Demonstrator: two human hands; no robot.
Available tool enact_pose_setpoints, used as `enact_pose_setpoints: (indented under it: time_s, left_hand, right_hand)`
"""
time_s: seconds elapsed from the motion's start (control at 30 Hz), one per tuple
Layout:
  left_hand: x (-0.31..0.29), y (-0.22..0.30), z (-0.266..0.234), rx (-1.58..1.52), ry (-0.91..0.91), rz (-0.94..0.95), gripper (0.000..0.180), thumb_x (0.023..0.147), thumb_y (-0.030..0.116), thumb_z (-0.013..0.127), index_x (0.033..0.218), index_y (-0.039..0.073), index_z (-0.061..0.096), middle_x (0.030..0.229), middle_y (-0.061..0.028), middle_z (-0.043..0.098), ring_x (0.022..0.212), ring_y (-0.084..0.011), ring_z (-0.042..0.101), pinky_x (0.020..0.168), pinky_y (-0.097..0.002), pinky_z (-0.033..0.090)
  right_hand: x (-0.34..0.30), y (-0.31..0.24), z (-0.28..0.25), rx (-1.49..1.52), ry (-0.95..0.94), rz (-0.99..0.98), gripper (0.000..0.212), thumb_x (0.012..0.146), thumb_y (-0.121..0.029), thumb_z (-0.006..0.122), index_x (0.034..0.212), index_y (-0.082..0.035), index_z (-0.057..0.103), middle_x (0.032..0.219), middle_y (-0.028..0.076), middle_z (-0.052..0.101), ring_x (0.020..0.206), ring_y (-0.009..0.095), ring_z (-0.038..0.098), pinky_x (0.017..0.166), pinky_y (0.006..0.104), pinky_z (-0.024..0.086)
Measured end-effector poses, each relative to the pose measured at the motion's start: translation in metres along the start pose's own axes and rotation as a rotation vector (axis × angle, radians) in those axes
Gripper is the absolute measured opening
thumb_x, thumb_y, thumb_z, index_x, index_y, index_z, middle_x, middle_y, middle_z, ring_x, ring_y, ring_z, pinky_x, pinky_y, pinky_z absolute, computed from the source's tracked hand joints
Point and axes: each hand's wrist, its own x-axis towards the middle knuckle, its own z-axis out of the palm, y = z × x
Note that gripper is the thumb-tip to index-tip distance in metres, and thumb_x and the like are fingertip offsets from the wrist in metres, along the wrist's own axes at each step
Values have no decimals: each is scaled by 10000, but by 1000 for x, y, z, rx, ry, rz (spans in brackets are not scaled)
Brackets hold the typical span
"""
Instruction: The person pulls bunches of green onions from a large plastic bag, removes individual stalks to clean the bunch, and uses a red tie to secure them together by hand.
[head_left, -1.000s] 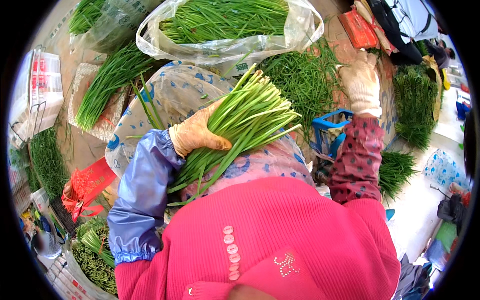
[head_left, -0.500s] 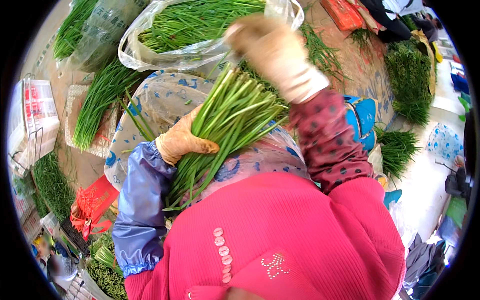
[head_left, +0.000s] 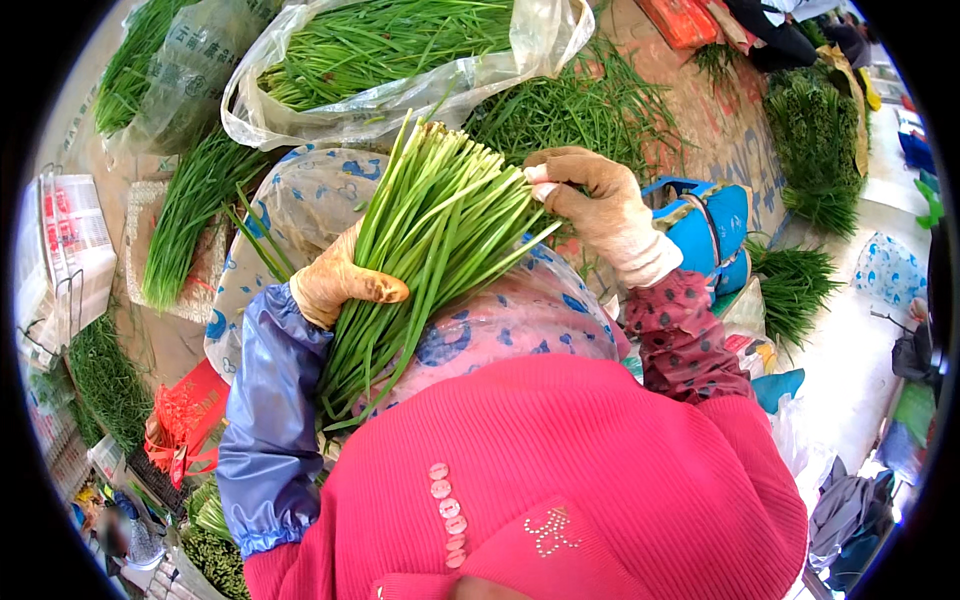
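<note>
A thick bunch of garlic chives (head_left: 430, 230) lies slantwise over my lap, its pale cut ends pointing up and away from me. My left hand (head_left: 345, 280), in a stained tan glove, is closed around the bunch with the thumb laid across the stalks. At the bunch's upper right edge my right hand (head_left: 605, 210) pinches a chive stalk between thumb and forefinger; bare fingertips poke out of its brown and white glove. Beneath the bunch, a clear plastic apron with blue patterns (head_left: 300, 200) covers my knees.
Ahead stands an open clear plastic bag (head_left: 490, 80) full of chives. Loose greens (head_left: 580, 110) are spread beside it. Another chive pile (head_left: 190, 220) lies left, near red ties (head_left: 180, 425). A blue bag (head_left: 715, 235) sits at my right; tied greens (head_left: 815, 150) stand farther off.
My right hand has come down and toward me from over the plastic bag, and now pinches at the bunch's edge. My left hand keeps its hold, with the bunch shifted slightly left.
</note>
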Motion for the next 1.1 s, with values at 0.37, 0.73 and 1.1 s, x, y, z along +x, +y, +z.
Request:
enact_pose_setpoints:
  time_s: [0.37, 0.73, 1.1]
  left_hand:
    - [-6, -11, -16, -174, 14, 58, 942, 596, 42, 793, 1415, 38, 328, 1235, -100, 555, 911, -162, 604, 766, -273, 505]
    - [-4, 21, 1, 326, -147, 52, 1028, 638, 264, 888, 1440, 41, 283, 1339, -63, 478, 1205, -147, 431, 1029, -318, 347]
    - [8, 47, 38, 806, 332, 485, 1034, 629, 272, 885, 1427, -10, 291, 1324, -88, 504, 1205, -161, 473, 1028, -315, 371]
  right_hand:
    - [-14, 47, -3, 415, -285, 19, 1261, 654, -631, 741, 1502, -98, -24, 1510, 182, 223, 1357, 328, 299, 1080, 466, 298]
    - [46, 6, 74, 691, -211, 29, 734, 773, -100, 739, 1395, -3, 362, 1211, 61, 579, 1070, 152, 547, 946, 301, 433]
    - [33, -39, 84, 432, -146, 44, 572, 793, -29, 712, 1313, 0, 475, 1107, 45, 633, 974, 116, 588, 855, 261, 481]
